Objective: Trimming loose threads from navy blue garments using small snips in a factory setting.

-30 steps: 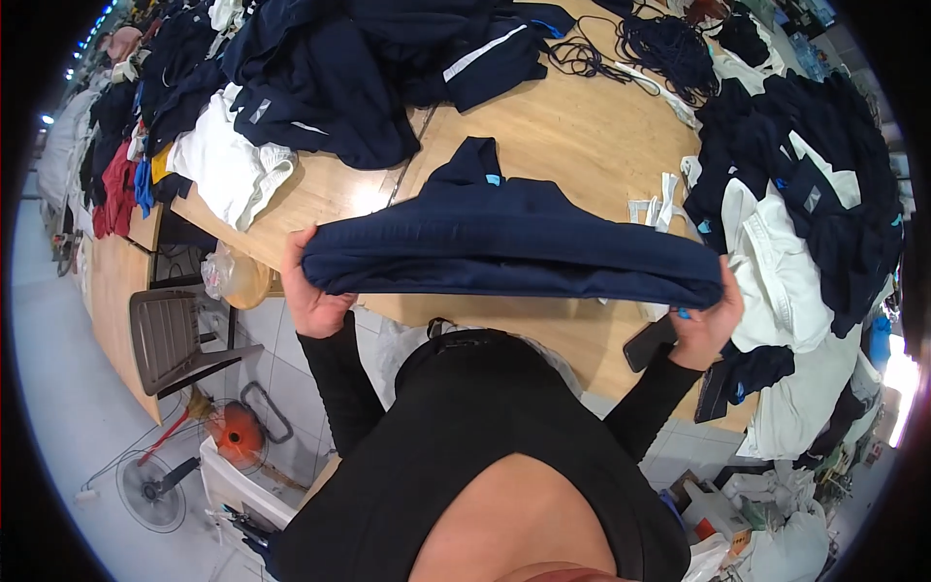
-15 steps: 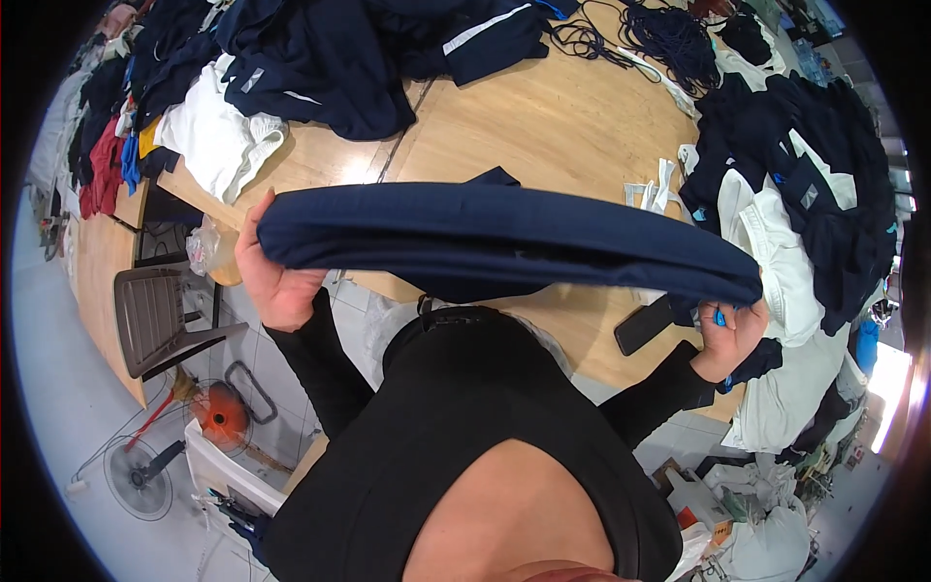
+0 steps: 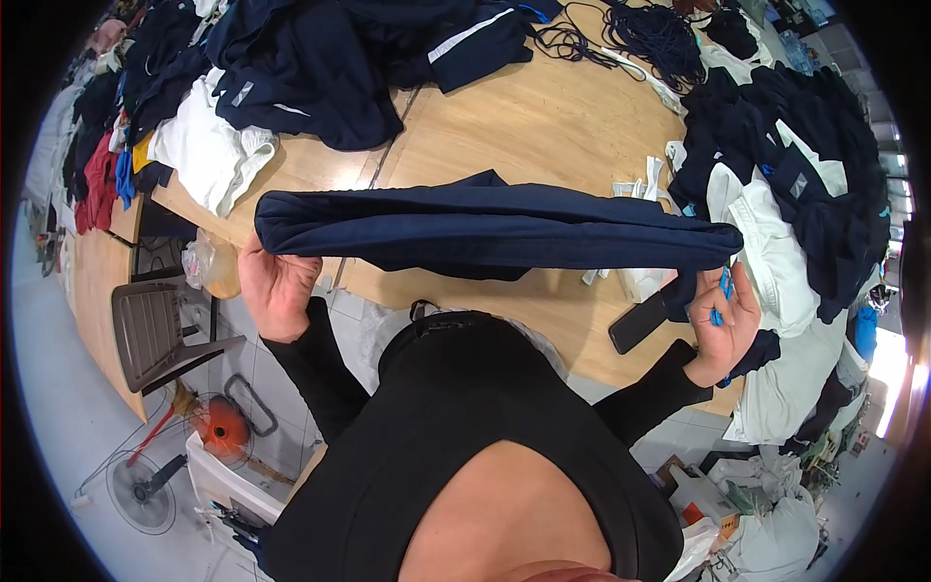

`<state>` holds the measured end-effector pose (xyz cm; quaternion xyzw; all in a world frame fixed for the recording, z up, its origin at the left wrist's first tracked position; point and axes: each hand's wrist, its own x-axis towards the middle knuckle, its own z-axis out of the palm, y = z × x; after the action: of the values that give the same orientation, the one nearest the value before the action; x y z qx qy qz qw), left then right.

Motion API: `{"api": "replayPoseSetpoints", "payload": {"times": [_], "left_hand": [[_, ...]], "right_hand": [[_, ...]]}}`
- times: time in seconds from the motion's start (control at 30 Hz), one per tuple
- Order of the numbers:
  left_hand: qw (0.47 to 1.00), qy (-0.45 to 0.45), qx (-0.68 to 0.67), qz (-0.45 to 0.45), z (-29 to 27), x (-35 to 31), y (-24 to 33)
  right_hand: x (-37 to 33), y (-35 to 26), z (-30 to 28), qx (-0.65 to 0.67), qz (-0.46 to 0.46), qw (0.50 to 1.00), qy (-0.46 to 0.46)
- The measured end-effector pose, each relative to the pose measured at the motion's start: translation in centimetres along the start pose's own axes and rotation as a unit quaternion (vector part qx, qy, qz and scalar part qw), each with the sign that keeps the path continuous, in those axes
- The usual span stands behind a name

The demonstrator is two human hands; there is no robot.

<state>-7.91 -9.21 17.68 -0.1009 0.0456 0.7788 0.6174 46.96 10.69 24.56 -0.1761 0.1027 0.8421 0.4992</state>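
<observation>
A dark navy garment is stretched taut from side to side above the table's near edge. Its long tubular edge shows a folded slit along the top, and the rest of the cloth hangs behind and below. At its left end, my left hand grips the edge, thumb and fingers partly under the cloth. My right hand pinches the right end from below. A small bright-blue tool is also tucked in the right hand's fingers; its exact kind is unclear.
A black phone lies on the wooden table near my right hand. Navy clothes and white cloth heap at far left, more clothes at right. Dark cords lie at the back. A chair stands left.
The garment's stretched edge has straightened and turned, so its slit now faces up more. Its right end has risen and shifted slightly left with my right hand. Both hands keep their grip.
</observation>
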Motion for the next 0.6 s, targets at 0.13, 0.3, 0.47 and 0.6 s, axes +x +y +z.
{"api": "replayPoseSetpoints", "payload": {"times": [0.13,0.3,0.47,0.6], "left_hand": [[0.999,-0.012,0.039,0.003,0.7,1.0,-1.4],[0.999,-0.024,0.007,-0.029,0.3,3.1,-2.0],[0.998,-0.010,0.003,-0.058,0.6,3.2,-2.4],[0.998,-0.022,-0.014,-0.052,-0.4,3.1,-2.5]], "right_hand": [[0.2,0.8,1.1,0.010,0.001,1.000,0.027],[0.6,0.5,-0.2,0.034,0.033,0.999,-0.023],[0.8,1.2,0.0,0.108,0.020,0.991,0.072],[1.0,1.0,-0.3,0.074,0.020,0.995,0.071]]}}
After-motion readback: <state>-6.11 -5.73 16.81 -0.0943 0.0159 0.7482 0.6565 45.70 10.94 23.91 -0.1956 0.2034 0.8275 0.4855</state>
